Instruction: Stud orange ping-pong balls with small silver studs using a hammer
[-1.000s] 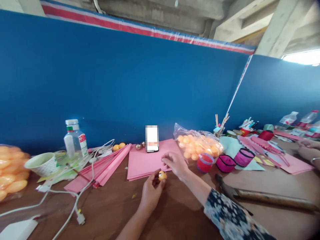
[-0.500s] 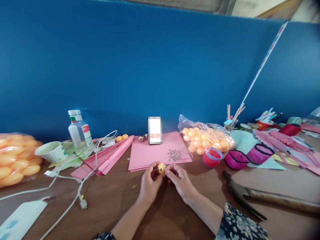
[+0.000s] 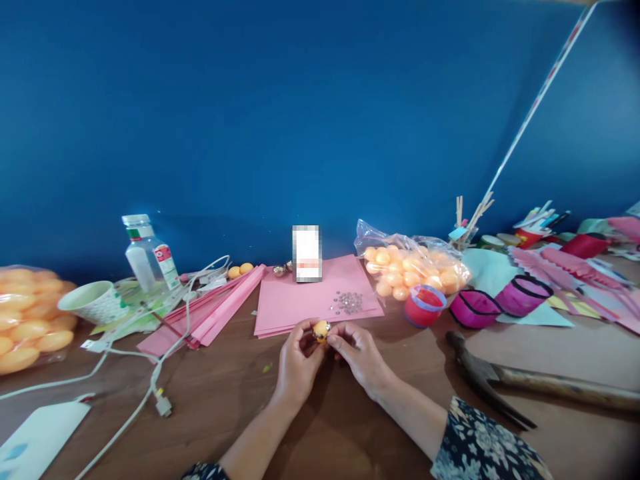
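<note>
Between the fingertips of my left hand [image 3: 299, 363] is a small orange ball [image 3: 321, 331] with shiny silver pieces on its surface. The fingers of that hand are curled round its left side. My right hand [image 3: 361, 357] is closed in a pinch, its thumb and forefinger against the ball's right side. Whatever tiny piece those fingertips may hold is hidden. Just beyond the hands, a scatter of small silvery beads [image 3: 349, 303] lies on a stack of pink sheets [image 3: 295, 308]. Two decorated balls [image 3: 283, 269] sit at the back of the sheets.
A bag of orange balls [image 3: 410, 270] and a red tub [image 3: 425, 307] stand right of the sheets. A hammer [image 3: 555, 381] lies at the right, near magenta fabric cups [image 3: 475, 309]. White cables [image 3: 159, 373], a paper cup [image 3: 93, 300] and a clear bottle [image 3: 150, 257] occupy the left.
The ball has turned a little in the fingers, so its silver pieces show in different places. Both hands keep nearly the same pose. The view has tipped slightly downward.
</note>
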